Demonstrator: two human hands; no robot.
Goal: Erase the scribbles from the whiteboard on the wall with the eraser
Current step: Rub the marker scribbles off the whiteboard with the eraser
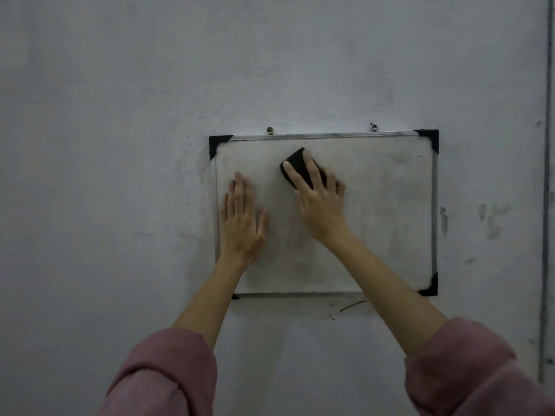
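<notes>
A small whiteboard (390, 211) with a metal frame and black corner caps hangs on the grey wall. Its surface looks smudged grey, with faint marks near the upper right. My right hand (319, 202) grips a black eraser (295, 163) and holds it against the board's upper middle, fingers and thumb wrapped over the eraser's sides. My left hand (243, 220) lies flat with straight fingers on the board's left part, close to the left frame edge. Both forearms reach up from pink sleeves at the bottom.
Two screws (270, 130) (374, 127) stick out of the wall just above the board's top edge. Dark scuffs mark the wall below the board (351, 306) and to its right (492, 220). A vertical strip (547, 175) runs down the far right.
</notes>
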